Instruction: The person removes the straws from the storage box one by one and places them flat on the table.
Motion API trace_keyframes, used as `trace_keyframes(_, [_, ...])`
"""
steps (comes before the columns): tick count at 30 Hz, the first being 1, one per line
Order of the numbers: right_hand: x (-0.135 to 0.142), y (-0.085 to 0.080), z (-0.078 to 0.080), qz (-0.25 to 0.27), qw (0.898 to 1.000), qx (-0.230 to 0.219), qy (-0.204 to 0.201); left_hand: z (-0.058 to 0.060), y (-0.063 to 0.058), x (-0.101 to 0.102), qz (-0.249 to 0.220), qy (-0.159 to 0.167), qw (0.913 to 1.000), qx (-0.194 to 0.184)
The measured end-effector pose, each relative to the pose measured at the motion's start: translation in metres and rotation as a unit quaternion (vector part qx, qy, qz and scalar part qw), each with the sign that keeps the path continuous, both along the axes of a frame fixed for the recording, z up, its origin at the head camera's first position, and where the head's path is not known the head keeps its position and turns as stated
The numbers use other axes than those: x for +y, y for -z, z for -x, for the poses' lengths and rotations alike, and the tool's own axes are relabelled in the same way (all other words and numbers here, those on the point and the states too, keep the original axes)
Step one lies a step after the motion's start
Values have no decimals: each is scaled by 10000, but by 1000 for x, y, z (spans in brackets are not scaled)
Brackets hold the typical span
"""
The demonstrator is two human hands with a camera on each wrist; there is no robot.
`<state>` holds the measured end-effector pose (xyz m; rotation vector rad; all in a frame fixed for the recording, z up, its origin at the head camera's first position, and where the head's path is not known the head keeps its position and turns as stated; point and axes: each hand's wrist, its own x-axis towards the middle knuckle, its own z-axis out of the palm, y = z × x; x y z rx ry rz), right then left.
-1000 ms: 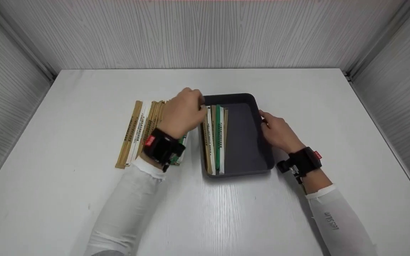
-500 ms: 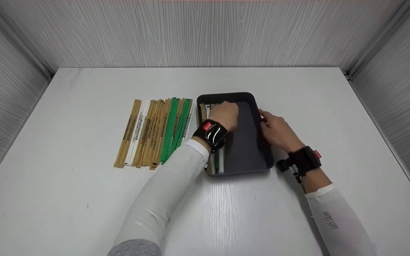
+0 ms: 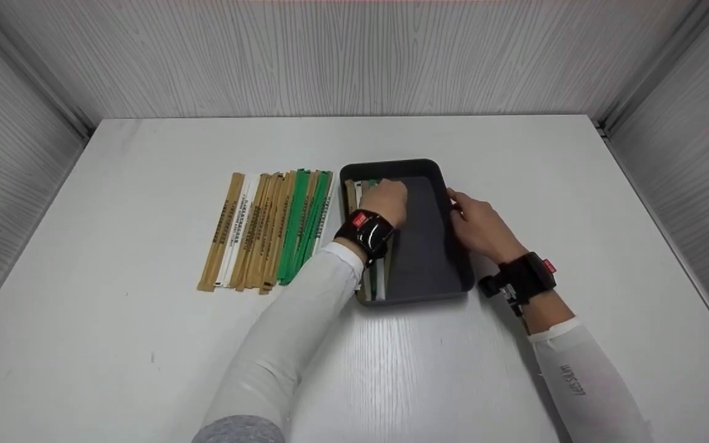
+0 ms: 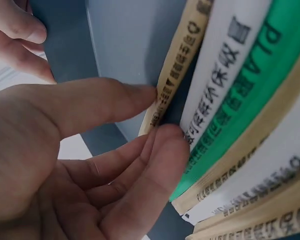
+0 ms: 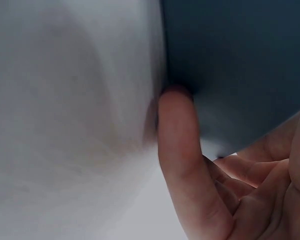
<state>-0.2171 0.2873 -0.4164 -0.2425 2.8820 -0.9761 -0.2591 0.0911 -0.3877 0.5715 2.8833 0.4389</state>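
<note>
My left hand (image 3: pixel 386 202) is inside the dark grey tray (image 3: pixel 431 294). In the left wrist view its thumb and index finger pinch a thin brown paper-wrapped straw (image 4: pixel 182 52) standing apart from the others. Beside that straw lie a white wrapped straw (image 4: pixel 225 65), a green wrapped straw (image 4: pixel 240 97) and several more, brown and white. My right hand (image 3: pixel 482 229) rests against the outside of the tray's right wall, a fingertip touching it in the right wrist view. In the head view my left hand and wrist cover part of the straws in the tray.
Left of the tray, a row of brown, white and green wrapped straws (image 3: pixel 266 234) lies side by side on the white table (image 3: pixel 114 344). Grey wood-grain panels (image 3: pixel 354 58) enclose the table at the back and sides.
My left hand has moved right from the tray's left rim into the tray, uncovering the row of straws on the table. Over the last half second it has barely shifted. My right hand has stayed put.
</note>
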Motion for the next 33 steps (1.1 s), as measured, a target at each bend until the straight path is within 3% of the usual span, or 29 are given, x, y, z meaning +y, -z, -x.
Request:
trace_keyframes(11, [1, -1, -1, -8, 10000, 43, 6, -4, 1, 6, 61, 28, 9997, -230])
trace_keyframes(19, [0, -2, -2, -1, 9998, 169, -77, 1, 5, 6, -498, 95, 9967, -640])
trace_keyframes(27, [0, -4, -2, 13, 10000, 89, -4, -3, -14, 5, -1123, 257, 9907, -722])
trace_keyframes(33, [-1, -1, -1, -29, 10000, 38, -12, -5, -27, 3, -1598, 115, 9833, -867])
